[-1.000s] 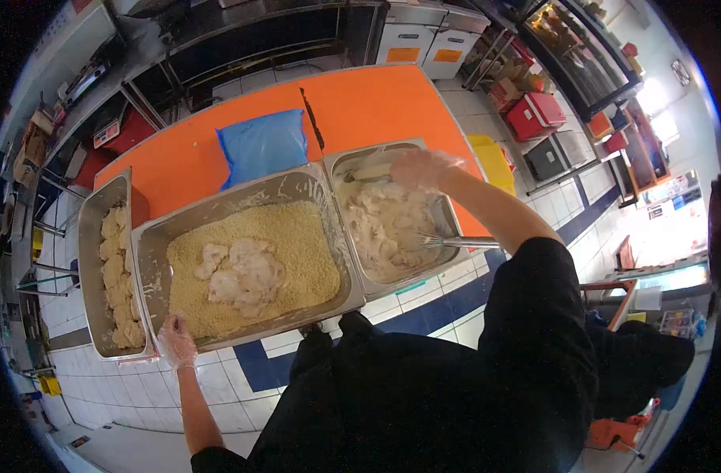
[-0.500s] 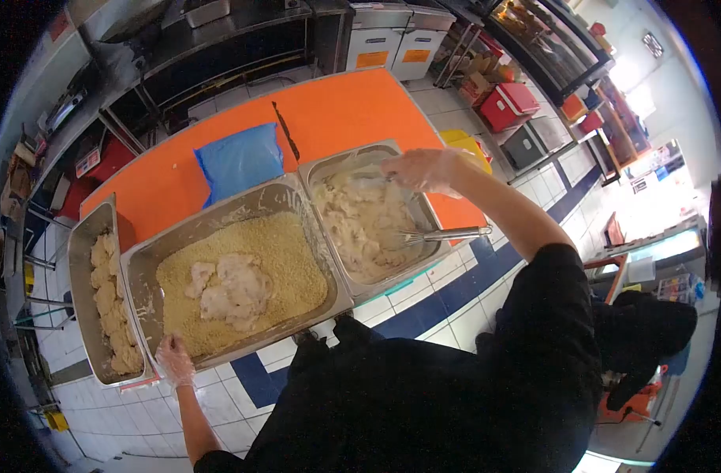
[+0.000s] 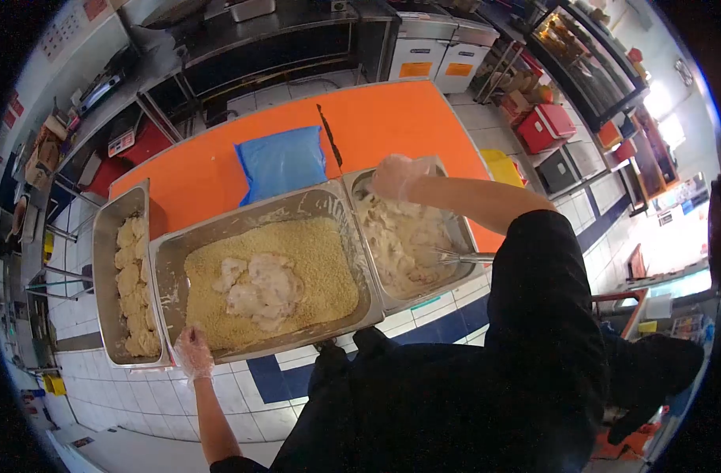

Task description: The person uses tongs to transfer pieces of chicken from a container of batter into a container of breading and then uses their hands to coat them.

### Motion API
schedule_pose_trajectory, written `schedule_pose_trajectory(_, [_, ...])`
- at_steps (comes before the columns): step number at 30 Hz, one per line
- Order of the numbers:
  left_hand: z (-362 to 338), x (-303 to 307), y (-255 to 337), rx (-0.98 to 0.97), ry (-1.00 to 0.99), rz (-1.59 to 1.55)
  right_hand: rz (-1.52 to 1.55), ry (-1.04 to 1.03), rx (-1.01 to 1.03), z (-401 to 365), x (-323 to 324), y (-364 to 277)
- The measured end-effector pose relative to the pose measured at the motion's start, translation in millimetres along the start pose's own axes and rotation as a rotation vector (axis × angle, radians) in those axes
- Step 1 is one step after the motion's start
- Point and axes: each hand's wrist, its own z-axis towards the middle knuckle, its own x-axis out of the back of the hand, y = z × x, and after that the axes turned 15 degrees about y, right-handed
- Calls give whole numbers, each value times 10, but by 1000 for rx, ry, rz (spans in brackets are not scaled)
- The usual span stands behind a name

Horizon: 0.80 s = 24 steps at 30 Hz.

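My left hand [image 3: 194, 353], in a clear glove, is at the near left corner of the wide metal pan [image 3: 165, 272], its fingers curled at the rim; what they hold, if anything, is hidden. Pale wet pieces [image 3: 262, 290] lie on the yellowish crumbs [image 3: 325, 272] in that pan. Over the far end of the right pan [image 3: 464, 229] is my gloved right hand [image 3: 398, 178], fingers bent down and partly hidden. Below it, more wet pieces [image 3: 400, 236] lie in creamy liquid, with a whisk [image 3: 463, 256] resting in them. Coated pieces [image 3: 132, 276] fill the narrow left pan [image 3: 106, 311].
A blue bag [image 3: 281, 164] lies on the orange table [image 3: 392, 118] behind the pans. Beyond the table stand white cabinets [image 3: 418, 59] and a red cooler [image 3: 546, 128]. Another person [image 3: 652, 366] in dark clothing is at the lower right.
My right hand has moved left, over the far left part of the right pan. The view has shifted, so the pans appear further right. My left hand remains by the wide pan's corner.
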Motion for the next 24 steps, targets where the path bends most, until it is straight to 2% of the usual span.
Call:
schedule_pose_trajectory(1, [13, 1, -3, 20, -35, 2, -231, -115, -33, 6, 35, -52])
schedule_pose_trajectory(3, [16, -9, -44, 41, -72, 3, -154, -137, -41, -118, 112, -7])
schedule_pose_trajectory(5, [-2, -70, -123, 40, -22, -76, -80, -162, -51, -328, 237, 97])
schedule_pose_trajectory(7, [-26, -132, -249, 15, -2, -67, 106, -81, -121, -571, 358, 234])
schedule_pose_trajectory(8, [-37, -155, -271, -14, 20, -56, 99, -86, -121, -674, 347, 276])
schedule_pose_trajectory(10, [-37, -165, -271, -17, 24, -82, 224, 175, -35, -901, 305, 318])
schedule_pose_trajectory(11, [-36, -168, -262, -24, 32, -102, 222, 165, -41, -997, 303, 353])
schedule_pose_trajectory(13, [-41, -188, -298, -41, 32, -106, 514, 109, -258, -1182, 302, 427])
schedule_pose_trajectory(17, [-33, -239, -356, -60, 37, -153, 560, 46, -305, -1545, 297, 643])
schedule_pose_trajectory(19, [-29, -210, -340, -99, 26, -122, 503, -133, -506, -1772, 757, 571])
schedule_pose_trajectory(20, [-16, -191, -320, -131, 21, -77, 498, -138, -519, -1840, 662, 627])
schedule_pose_trajectory(22, [21, -116, -240, -97, -37, -106, -16, -123, 89, -1985, 350, 760])
schedule_pose_trajectory(23, [18, -113, -214, -58, -83, -125, -18, -133, 88, -2022, 343, 734])
schedule_pose_trajectory(24, [5, -147, -242, -54, -91, -129, 621, -211, -392, -2058, 340, 681])
